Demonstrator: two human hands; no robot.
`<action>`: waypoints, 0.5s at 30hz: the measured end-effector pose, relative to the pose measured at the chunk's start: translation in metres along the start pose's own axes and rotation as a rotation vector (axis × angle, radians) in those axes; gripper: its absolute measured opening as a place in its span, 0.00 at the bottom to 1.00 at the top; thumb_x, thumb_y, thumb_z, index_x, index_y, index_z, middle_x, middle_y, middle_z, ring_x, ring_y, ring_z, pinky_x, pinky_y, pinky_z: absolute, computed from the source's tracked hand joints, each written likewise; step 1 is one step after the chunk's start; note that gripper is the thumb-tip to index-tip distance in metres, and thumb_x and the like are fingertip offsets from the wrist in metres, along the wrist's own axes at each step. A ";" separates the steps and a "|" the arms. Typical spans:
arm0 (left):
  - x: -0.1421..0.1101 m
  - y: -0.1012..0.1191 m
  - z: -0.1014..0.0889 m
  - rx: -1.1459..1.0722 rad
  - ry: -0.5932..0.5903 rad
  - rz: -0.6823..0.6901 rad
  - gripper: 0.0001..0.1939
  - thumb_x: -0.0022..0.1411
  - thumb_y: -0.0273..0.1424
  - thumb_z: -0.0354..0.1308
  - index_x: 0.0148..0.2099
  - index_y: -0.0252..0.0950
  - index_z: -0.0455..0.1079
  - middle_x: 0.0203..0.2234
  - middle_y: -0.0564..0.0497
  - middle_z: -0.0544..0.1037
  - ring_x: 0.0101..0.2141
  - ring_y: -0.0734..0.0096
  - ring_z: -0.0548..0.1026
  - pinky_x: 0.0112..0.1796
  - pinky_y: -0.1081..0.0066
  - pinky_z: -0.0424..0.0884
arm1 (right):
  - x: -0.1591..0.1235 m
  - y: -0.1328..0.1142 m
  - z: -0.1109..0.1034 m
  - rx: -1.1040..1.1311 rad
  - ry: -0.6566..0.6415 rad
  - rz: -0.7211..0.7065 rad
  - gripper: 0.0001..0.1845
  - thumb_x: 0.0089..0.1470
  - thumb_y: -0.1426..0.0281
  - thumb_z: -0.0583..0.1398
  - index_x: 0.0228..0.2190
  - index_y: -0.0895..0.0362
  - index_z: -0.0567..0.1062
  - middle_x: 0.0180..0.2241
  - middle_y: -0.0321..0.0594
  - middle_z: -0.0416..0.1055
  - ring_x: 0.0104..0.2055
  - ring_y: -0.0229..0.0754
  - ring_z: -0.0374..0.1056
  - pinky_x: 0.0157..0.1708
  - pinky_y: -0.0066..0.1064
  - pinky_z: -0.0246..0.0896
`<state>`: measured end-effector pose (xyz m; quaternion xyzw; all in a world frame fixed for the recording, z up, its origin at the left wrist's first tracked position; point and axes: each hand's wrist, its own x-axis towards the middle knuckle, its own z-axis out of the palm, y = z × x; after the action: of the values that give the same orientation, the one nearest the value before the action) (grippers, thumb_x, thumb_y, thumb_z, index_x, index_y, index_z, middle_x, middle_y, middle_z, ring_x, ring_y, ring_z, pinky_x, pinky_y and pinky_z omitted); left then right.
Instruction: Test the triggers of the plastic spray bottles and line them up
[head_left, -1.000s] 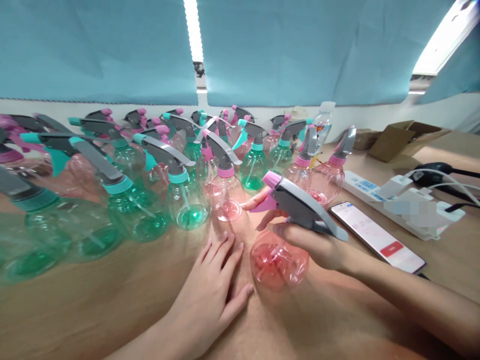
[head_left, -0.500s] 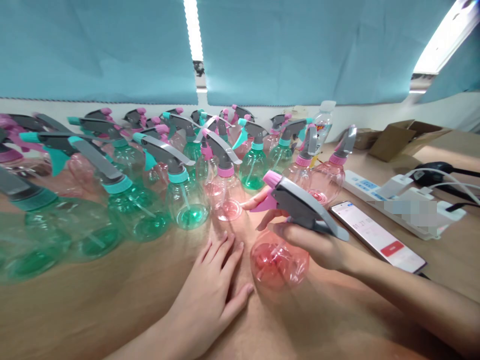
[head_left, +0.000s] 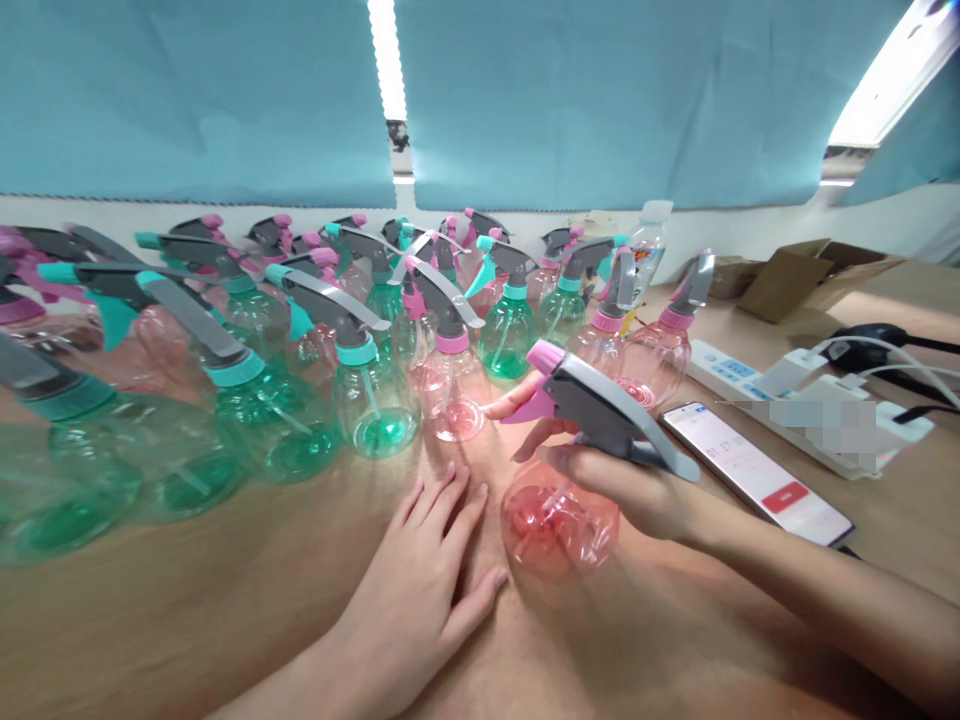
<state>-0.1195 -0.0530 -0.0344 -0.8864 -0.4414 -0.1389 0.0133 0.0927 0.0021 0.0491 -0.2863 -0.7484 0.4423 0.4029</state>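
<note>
A pink see-through spray bottle (head_left: 559, 525) with a grey and pink trigger head stands upright on the table. My right hand (head_left: 600, 475) is wrapped round its neck, below the grey head, with the index finger stretched forward past the pink trigger. The bottle's collar is hidden by the fingers. To the left of the bottle, my left hand (head_left: 424, 570) lies flat on the tabletop, fingers spread, holding nothing. Just beyond its fingertips stand another pink spray bottle (head_left: 454, 390) and a green spray bottle (head_left: 375, 410).
Rows of green and pink spray bottles fill the left and back of the table (head_left: 285, 630). At the right lie a phone (head_left: 757, 470) and a white power strip (head_left: 795, 410) with plugs and cables. Behind are a clear plastic bottle (head_left: 649, 245) and an open cardboard box (head_left: 802, 280).
</note>
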 end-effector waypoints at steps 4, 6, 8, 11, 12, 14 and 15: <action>-0.001 0.000 0.000 -0.009 0.026 0.003 0.28 0.68 0.43 0.48 0.63 0.31 0.58 0.61 0.37 0.61 0.61 0.49 0.58 0.56 0.47 0.59 | 0.000 -0.003 0.000 0.000 0.001 0.003 0.23 0.44 0.78 0.52 0.43 0.52 0.68 0.22 0.29 0.60 0.20 0.34 0.54 0.22 0.29 0.54; -0.001 -0.001 0.001 -0.011 0.027 0.001 0.29 0.68 0.44 0.48 0.64 0.31 0.57 0.61 0.38 0.61 0.61 0.50 0.57 0.57 0.47 0.58 | 0.001 -0.005 0.001 0.011 0.008 -0.010 0.20 0.43 0.79 0.52 0.39 0.52 0.68 0.27 0.32 0.65 0.25 0.36 0.61 0.27 0.31 0.59; -0.002 -0.001 0.002 -0.013 0.024 -0.003 0.29 0.68 0.44 0.48 0.64 0.31 0.57 0.62 0.38 0.61 0.61 0.50 0.57 0.57 0.48 0.58 | 0.001 -0.007 0.001 0.011 0.038 -0.024 0.16 0.42 0.80 0.53 0.34 0.53 0.67 0.30 0.34 0.67 0.31 0.38 0.65 0.31 0.32 0.62; -0.001 -0.001 0.001 -0.022 0.023 -0.007 0.29 0.68 0.43 0.48 0.65 0.32 0.56 0.62 0.39 0.61 0.61 0.50 0.57 0.57 0.48 0.58 | 0.002 -0.010 0.001 -0.009 0.074 -0.041 0.11 0.40 0.80 0.53 0.28 0.54 0.65 0.29 0.34 0.65 0.31 0.38 0.64 0.31 0.31 0.60; -0.001 0.000 0.002 -0.026 0.025 -0.008 0.29 0.68 0.43 0.48 0.64 0.32 0.56 0.62 0.39 0.61 0.61 0.50 0.57 0.57 0.48 0.58 | 0.002 -0.011 0.001 -0.022 0.082 -0.043 0.10 0.40 0.80 0.53 0.26 0.54 0.64 0.27 0.33 0.64 0.28 0.37 0.62 0.30 0.31 0.59; -0.001 0.000 0.002 -0.029 0.028 -0.009 0.29 0.68 0.43 0.48 0.64 0.31 0.57 0.62 0.39 0.61 0.61 0.50 0.57 0.57 0.48 0.58 | 0.002 -0.011 0.000 -0.039 0.091 -0.042 0.09 0.40 0.79 0.53 0.25 0.54 0.63 0.26 0.32 0.63 0.26 0.36 0.60 0.28 0.31 0.57; -0.001 0.000 0.002 -0.028 0.028 -0.008 0.29 0.68 0.43 0.48 0.64 0.31 0.57 0.62 0.39 0.61 0.61 0.50 0.57 0.57 0.48 0.58 | 0.001 -0.012 0.000 -0.039 0.091 -0.037 0.08 0.40 0.78 0.53 0.25 0.54 0.63 0.26 0.32 0.63 0.26 0.36 0.59 0.27 0.31 0.56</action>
<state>-0.1198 -0.0534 -0.0366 -0.8828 -0.4426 -0.1574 0.0067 0.0912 -0.0019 0.0599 -0.2998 -0.7430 0.4066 0.4389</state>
